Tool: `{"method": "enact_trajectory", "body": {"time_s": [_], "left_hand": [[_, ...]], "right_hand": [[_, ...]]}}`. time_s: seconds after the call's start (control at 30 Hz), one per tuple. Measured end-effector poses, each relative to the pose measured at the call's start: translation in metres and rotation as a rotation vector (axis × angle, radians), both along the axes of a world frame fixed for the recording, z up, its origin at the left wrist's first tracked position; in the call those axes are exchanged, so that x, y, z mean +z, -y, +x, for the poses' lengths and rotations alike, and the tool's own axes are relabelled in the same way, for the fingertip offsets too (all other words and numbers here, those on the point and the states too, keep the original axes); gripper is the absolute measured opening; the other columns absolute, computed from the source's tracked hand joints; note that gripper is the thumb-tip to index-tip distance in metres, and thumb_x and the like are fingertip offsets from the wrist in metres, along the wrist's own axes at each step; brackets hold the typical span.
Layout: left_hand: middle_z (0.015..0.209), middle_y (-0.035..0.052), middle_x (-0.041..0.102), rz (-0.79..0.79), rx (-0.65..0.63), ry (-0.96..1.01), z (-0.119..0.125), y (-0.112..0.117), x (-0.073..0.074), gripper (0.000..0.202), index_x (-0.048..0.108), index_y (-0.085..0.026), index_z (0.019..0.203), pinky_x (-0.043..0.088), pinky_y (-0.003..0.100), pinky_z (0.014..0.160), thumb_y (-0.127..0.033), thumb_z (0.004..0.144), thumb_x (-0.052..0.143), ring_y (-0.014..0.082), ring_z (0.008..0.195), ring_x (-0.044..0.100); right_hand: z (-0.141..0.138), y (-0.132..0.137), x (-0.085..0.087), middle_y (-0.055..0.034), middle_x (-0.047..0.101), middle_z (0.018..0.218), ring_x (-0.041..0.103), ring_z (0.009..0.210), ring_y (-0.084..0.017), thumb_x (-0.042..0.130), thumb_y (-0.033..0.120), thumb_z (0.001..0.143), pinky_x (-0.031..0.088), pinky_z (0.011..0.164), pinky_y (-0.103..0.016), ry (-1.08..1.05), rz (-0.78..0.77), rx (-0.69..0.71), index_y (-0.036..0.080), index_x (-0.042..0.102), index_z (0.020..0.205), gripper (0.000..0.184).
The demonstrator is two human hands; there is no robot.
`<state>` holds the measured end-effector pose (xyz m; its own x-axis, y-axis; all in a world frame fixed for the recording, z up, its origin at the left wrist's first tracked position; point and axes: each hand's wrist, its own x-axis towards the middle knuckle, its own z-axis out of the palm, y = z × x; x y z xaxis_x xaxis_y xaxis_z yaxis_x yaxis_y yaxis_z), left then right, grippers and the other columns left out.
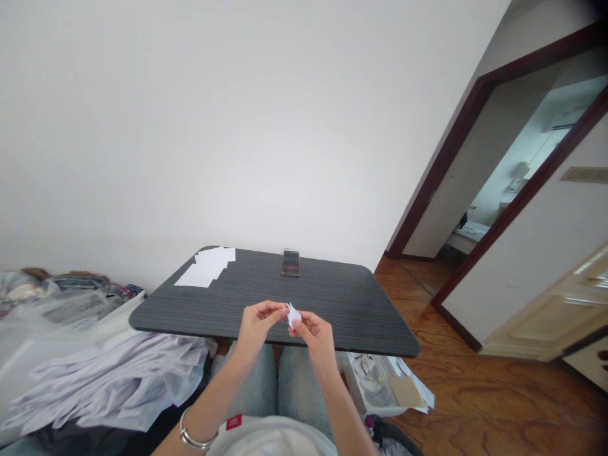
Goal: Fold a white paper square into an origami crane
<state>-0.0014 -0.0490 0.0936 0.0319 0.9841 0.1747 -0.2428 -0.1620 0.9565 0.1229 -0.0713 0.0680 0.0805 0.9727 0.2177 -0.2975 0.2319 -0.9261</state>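
My left hand (259, 318) and my right hand (314, 330) meet above the near edge of a dark grey table (332, 304). Both pinch a small folded piece of white paper (293, 314) between fingertips. The left wrist wears a silver bracelet (192, 437). A loose stack of white paper sheets (207, 266) lies at the table's far left corner. A phone (291, 262) lies flat near the far edge, well beyond my hands.
Heaped white cloth and plastic bags (109, 373) fill the left side beside the table. A box with papers and cardboard (387, 386) sits on the wooden floor at the right. An open doorway (503, 196) stands at the far right. My knees are under the table.
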Motion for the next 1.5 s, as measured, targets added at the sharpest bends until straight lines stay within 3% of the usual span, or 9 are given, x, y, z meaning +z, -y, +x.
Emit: {"method": "enact_trajectory", "body": {"time_s": [0.3,0.6,0.73,1.1,1.5], "left_hand": [[0.065,0.0019,0.066,0.021,0.008,0.017,0.0016,-0.0021,-0.0024,0.023,0.064,-0.013,0.076,0.048,0.024,0.063,-0.024,0.058,0.071,0.0142,0.062,0.061],[0.066,0.0033,0.066,0.062,0.042,-0.018,0.0027,-0.0008,-0.0022,0.017,0.062,-0.012,0.069,0.050,0.027,0.064,-0.028,0.063,0.067,0.0157,0.064,0.061],[0.069,0.0037,0.067,0.052,-0.017,0.017,0.0022,-0.0016,-0.0037,0.019,0.064,-0.012,0.077,0.048,0.025,0.063,-0.027,0.065,0.066,0.0144,0.062,0.060],[0.066,0.0024,0.065,0.112,-0.169,-0.045,-0.0042,-0.0019,0.0033,0.013,0.066,-0.012,0.076,0.046,0.024,0.064,-0.022,0.067,0.065,0.0128,0.062,0.057],[0.065,0.0025,0.061,0.139,-0.255,-0.022,-0.0054,-0.0045,0.0019,0.017,0.062,-0.011,0.075,0.043,0.023,0.062,-0.028,0.073,0.059,0.0118,0.060,0.053]], "right_hand": [[-0.0007,0.0011,-0.0004,-0.0027,0.067,0.069,0.059,0.057,-0.014,0.068,0.030,0.065,0.049,0.057,-0.027,-0.005,-0.009,-0.018,0.016,0.067,0.081,0.021],[-0.0013,0.0018,0.0010,-0.0037,0.068,0.072,0.059,0.058,-0.015,0.067,0.029,0.066,0.049,0.058,-0.027,0.013,0.006,-0.039,0.016,0.067,0.082,0.022],[-0.0006,0.0009,0.0003,-0.0038,0.068,0.072,0.059,0.057,-0.014,0.067,0.031,0.065,0.049,0.057,-0.027,-0.017,-0.007,-0.016,0.016,0.067,0.083,0.023],[0.0041,0.0052,0.0080,-0.0022,0.063,0.065,0.053,0.053,-0.009,0.066,0.033,0.068,0.045,0.054,-0.021,-0.197,-0.089,0.164,0.014,0.068,0.077,0.021],[0.0032,0.0019,-0.0008,-0.0027,0.065,0.067,0.055,0.053,-0.009,0.067,0.030,0.067,0.045,0.054,-0.021,-0.181,-0.078,0.138,0.014,0.068,0.078,0.019]]}}
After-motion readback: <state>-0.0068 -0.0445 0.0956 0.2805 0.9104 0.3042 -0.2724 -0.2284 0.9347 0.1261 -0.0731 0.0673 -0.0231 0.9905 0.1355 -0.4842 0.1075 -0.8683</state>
